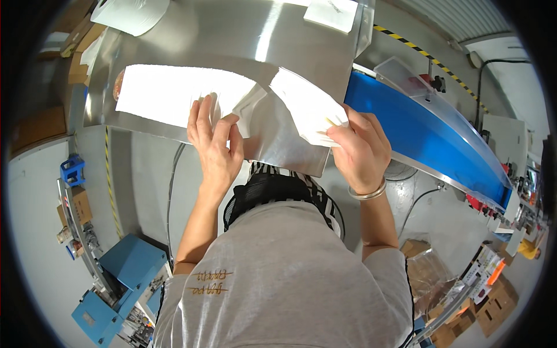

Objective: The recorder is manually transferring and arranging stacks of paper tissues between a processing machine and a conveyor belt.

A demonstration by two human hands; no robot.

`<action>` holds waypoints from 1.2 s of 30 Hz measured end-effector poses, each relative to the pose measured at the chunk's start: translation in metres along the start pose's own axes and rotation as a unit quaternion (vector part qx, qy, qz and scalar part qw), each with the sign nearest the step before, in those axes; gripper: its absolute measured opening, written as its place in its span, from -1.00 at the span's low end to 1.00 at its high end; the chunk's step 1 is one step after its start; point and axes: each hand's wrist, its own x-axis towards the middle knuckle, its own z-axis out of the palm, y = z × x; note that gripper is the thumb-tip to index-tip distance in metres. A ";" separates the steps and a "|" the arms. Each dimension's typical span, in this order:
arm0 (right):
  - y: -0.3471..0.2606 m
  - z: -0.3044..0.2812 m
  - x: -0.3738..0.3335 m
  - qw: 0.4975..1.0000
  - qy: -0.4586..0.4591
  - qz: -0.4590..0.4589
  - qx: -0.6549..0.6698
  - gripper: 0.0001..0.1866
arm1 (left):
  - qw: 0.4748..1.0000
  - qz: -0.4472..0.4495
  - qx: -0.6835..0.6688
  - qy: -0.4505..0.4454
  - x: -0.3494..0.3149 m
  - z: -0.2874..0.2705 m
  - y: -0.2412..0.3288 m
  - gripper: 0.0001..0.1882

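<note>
A long row of white paper pieces (168, 93), packed side by side and very bright, lies on the steel table (232, 35). My left hand (216, 142) rests against its near right part, fingers apart and bent, where the pieces lean and fan out. My right hand (365, 148) pinches a smaller bundle of white paper (310, 107) between thumb and fingers at its lower right corner. The bundle is tilted above the table's right end, apart from the row. A reddish-brown object (119, 84) touches the row's left end; its kind is unclear.
A blue conveyor belt (418, 127) with clear side guards (406, 75) runs off to the right of the table. A white flat pad (332, 13) lies at the far right edge, a white rounded object (130, 14) at the far left. Blue cases (132, 261) stand lower left.
</note>
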 end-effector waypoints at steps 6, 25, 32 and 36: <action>-0.005 -0.001 0.002 0.994 -0.014 0.101 0.043 -0.60 | 1.000 -0.001 0.009 -0.007 0.002 -0.002 0.002 -0.81; 0.058 0.026 -0.040 0.783 -0.008 0.512 0.354 -0.59 | 1.000 0.014 -0.008 -0.001 0.002 0.000 0.001 -0.80; 0.147 -0.021 -0.096 0.807 -0.021 0.586 0.068 -0.52 | 1.000 0.004 0.006 0.004 0.003 0.001 0.000 -0.78; 0.174 -0.051 -0.119 0.871 -0.027 0.458 -0.177 -0.39 | 1.000 0.005 0.030 0.004 -0.001 -0.002 -0.005 -0.62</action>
